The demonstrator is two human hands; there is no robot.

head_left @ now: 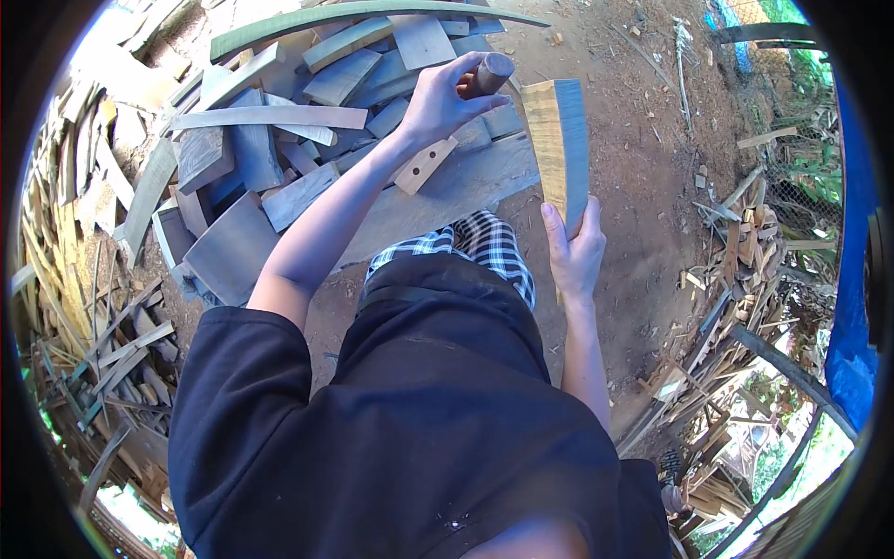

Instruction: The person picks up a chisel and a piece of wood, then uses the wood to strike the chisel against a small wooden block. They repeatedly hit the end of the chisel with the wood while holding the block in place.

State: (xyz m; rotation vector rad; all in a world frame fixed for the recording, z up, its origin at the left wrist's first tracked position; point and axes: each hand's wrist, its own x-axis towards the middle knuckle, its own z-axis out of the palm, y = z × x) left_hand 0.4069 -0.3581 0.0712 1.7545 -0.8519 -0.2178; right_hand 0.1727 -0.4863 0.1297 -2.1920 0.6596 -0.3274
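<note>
My left hand [445, 101] is wrapped round a short dark cylinder [492, 74], which looks like wood with its round end facing up. My right hand [575, 244] grips the narrow lower end of a tapered wooden block [559, 140], held upright with its wide end at the top. The block's left face is yellowish and its right face grey-blue. A gap separates the cylinder from the block. Below my left hand lies a small light wooden piece [426, 166] with two dark holes, on a wide weathered board [391, 222].
A heap of wood offcuts [251, 140] spreads ahead and to the left, with a long curved greenish strip [372, 13] across its far side. Thin scraps [56, 233] pile up at far left. More scraps [736, 270] and a blue tarp [849, 279] line the right.
</note>
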